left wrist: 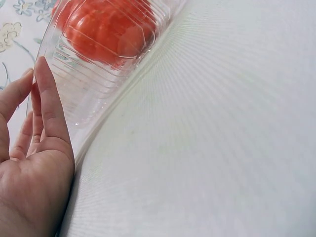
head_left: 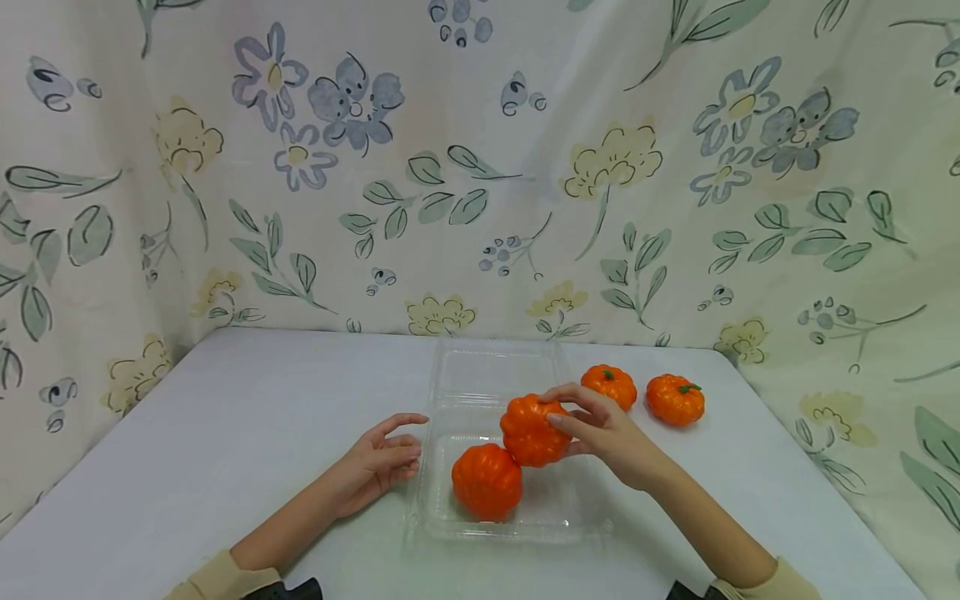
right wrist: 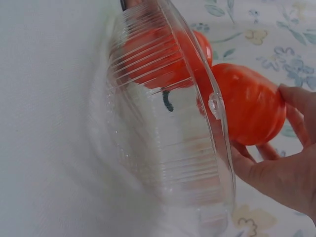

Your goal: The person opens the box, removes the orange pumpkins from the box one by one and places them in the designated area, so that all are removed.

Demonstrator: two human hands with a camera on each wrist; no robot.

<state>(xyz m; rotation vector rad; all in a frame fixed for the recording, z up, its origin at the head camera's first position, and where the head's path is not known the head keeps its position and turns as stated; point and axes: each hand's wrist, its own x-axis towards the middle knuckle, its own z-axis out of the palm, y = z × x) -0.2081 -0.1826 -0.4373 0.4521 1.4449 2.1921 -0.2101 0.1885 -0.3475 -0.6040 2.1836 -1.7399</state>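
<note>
My right hand (head_left: pixel 600 429) holds a small orange toy pumpkin (head_left: pixel 531 433) between thumb and fingers, over the clear plastic clamshell box (head_left: pixel 551 521). Inside the box, toward its front left, sits another orange pumpkin (head_left: pixel 486 483); the held one overlaps its upper right in the head view. The right wrist view has the held pumpkin (right wrist: pixel 249 106) above the box rim, and a dark green stem (right wrist: pixel 169 101) shows through the ribbed wall. Beside the box's left edge, my left hand (head_left: pixel 378 462) is empty with loosely bent fingers, its fingertips (left wrist: pixel 43 69) close to the rim.
Two more orange pumpkins with green stems, one nearer the box (head_left: pixel 606 383) and one farther right (head_left: pixel 675 400), lie on the white table (head_left: pixel 285 400). The box's lid (head_left: pixel 495 371) is folded back, away from me. A floral curtain (head_left: pixel 480 208) hangs behind the table.
</note>
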